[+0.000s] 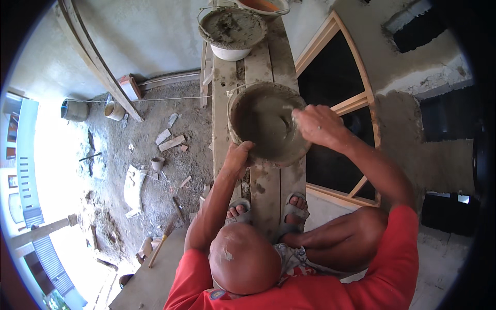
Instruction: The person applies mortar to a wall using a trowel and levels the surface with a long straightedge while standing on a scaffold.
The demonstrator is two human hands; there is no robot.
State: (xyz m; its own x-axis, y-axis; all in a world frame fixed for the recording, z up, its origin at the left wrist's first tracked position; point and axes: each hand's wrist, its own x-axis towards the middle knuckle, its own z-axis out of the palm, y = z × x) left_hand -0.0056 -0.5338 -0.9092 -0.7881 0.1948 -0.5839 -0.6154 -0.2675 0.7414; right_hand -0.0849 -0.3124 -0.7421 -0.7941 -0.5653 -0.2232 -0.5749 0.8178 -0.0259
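Observation:
A wide round bucket (232, 124), its inside coated in grey, stands on the plank platform in front of me. Wet grey mortar (261, 132) fills its lower part, with a curved mark on the surface. My left hand (238, 157) grips the near left rim, thumb over the edge. Over the right side of the bucket, my right hand (319, 125) is closed. A small pale piece shows by its fingers, but what it holds is mostly hidden.
Wooden planks (258, 62) run away from me, raised above the dirt floor. Farther along stands a second bucket (231, 53) of mortar, with an orange-lined basin (258, 6) behind. On the right is a wooden window frame (355, 105); rubble and a small pot (157, 163) lie at left.

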